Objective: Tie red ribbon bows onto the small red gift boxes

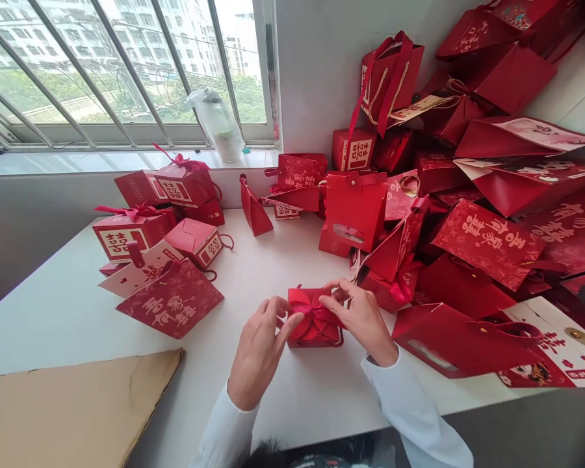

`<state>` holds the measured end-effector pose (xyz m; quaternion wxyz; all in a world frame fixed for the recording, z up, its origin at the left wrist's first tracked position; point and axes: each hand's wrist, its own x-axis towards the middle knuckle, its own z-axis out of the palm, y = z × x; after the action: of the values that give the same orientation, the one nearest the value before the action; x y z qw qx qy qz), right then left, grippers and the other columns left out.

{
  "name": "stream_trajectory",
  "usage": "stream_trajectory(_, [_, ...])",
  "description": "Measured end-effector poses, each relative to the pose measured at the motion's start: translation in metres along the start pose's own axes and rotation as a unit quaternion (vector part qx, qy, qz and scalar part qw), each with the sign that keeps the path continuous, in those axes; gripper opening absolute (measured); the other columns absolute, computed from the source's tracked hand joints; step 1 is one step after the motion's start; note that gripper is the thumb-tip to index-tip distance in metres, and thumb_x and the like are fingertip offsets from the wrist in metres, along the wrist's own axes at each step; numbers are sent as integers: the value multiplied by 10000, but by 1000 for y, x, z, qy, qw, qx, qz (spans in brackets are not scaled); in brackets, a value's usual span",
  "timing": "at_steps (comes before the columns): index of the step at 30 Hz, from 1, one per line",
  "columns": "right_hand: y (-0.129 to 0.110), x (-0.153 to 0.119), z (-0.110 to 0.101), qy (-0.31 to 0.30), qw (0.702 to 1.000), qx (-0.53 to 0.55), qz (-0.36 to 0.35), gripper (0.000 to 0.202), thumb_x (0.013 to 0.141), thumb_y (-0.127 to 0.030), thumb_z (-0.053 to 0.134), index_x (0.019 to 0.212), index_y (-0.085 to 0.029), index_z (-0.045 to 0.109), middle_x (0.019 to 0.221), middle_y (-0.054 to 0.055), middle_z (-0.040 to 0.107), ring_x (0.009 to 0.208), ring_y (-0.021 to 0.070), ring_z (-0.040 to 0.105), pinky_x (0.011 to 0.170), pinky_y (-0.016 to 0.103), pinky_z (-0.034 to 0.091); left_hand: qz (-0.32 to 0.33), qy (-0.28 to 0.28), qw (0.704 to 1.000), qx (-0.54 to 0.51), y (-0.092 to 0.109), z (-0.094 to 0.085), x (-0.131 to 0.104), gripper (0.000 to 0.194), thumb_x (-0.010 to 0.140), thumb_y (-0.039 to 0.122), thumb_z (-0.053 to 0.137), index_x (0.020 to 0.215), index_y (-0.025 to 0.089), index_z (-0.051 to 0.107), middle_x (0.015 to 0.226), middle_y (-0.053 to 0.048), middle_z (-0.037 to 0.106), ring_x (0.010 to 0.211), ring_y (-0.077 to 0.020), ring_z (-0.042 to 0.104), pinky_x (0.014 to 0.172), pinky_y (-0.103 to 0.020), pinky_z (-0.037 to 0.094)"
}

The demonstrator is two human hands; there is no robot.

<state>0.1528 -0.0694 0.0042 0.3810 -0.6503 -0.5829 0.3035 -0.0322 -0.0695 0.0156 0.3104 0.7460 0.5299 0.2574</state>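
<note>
Gift box (316,337): red, darker red ribbon (314,313). Table (273,260): plain white. Cardboard (68,409): tan. Sleeves (409,416): pale blue-white. Leaning bag (171,300): deep red, mottled, pale gold characters.

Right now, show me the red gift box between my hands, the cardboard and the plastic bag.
Red gift box (316,314), head view, bow on top.
Cardboard (68,409), head view, flat face.
Plastic bag (209,112), head view, upper part.
</note>
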Motion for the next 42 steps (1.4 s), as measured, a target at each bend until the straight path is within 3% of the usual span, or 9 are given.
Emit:
stream_trajectory(7, [-6, 4, 2, -27, 999, 10, 17, 213, 745, -277, 553, 934, -212, 625, 667, -29, 617, 515, 111, 475, 527, 238, 347, -73, -38, 996, -35, -6, -1, 1, 310, 882, 499, 400, 790, 214, 478, 579, 56, 513, 528, -111, 425, 538, -229, 338])
stream_trajectory(14, [-1, 3, 3, -24, 999, 35, 25, 232, 728, -274, 555, 939, -208, 626, 700, -17, 636, 554, 118, 499, 558, 247, 375, -65, 9, 993, -101, -6, 4, 3, 229, 857, 407, 502, 761, 201, 529, 682, 36, 615, 610, -111, 537, 586, -218, 405])
stream_trajectory(17, [2, 4, 3, -23, 998, 56, 21, 218, 737, -276, 542, 923, -205, 631, 702, -8, 638, 600, 133, 533, 582, 254, 398, -15, 34, 995, -91, -6, 7, 1, 121, 813, 314, 592, 796, 199, 558, 772, 20, 656, 665, -119, 589, 607, -219, 441])
stream_trajectory(20, [6, 7, 3, -21, 996, 90, 19, 235, 741, -276, 544, 954, -204, 616, 691, -8, 630, 633, 145, 558, 594, 258, 413, 77, 113, 991, 7, -7, 7, -2, 14, 821, 221, 591, 822, 209, 584, 773, 15, 661, 673, -124, 589, 615, -234, 436])
stream_trajectory(25, [13, 12, 8, 2, 994, 109, 29, 258, 735, -269, 569, 985, -208, 582, 649, -24, 600, 625, 147, 555, 558, 248, 411, 308, 227, 910, 156, -16, 15, -5, 224, 853, 62, 498, 675, 188, 549, 576, 23, 536, 595, -113, 494, 630, -270, 391])
stream_trajectory(28, [18, 13, 12, -3, 991, 133, 30, 292, 735, -278, 580, 1017, -206, 557, 638, -27, 599, 620, 149, 551, 550, 247, 417, 354, 260, 883, 167, -31, 22, -4, 254, 810, -8, 520, 636, 178, 507, 588, 21, 537, 615, -113, 484, 620, -273, 381])
stream_trajectory(33, [17, 9, 10, 4, 988, 155, 28, 322, 748, -317, 579, 1044, -193, 554, 655, -12, 608, 606, 150, 544, 551, 255, 419, 331, 211, 907, 154, -41, 16, -7, 284, 781, -50, 457, 623, 184, 486, 715, -10, 578, 761, -145, 515, 662, -278, 423])
stream_trajectory(38, [12, 5, 4, -39, 990, 133, 28, 290, 769, -347, 570, 1018, -199, 569, 693, -1, 626, 643, 152, 551, 574, 256, 402, 252, 94, 960, 78, -21, -2, -13, 214, 764, 76, 484, 943, 188, 515, 953, -76, 590, 934, -209, 511, 815, -372, 458])
stream_trajectory(42, [11, 7, 3, -52, 992, 107, 34, 330, 714, -338, 620, 1010, -197, 579, 663, -16, 615, 609, 146, 539, 596, 266, 404, 189, 109, 970, 108, -7, 6, -8, 206, 799, 242, 588, 988, 192, 523, 885, -52, 624, 860, -213, 519, 769, -372, 438])
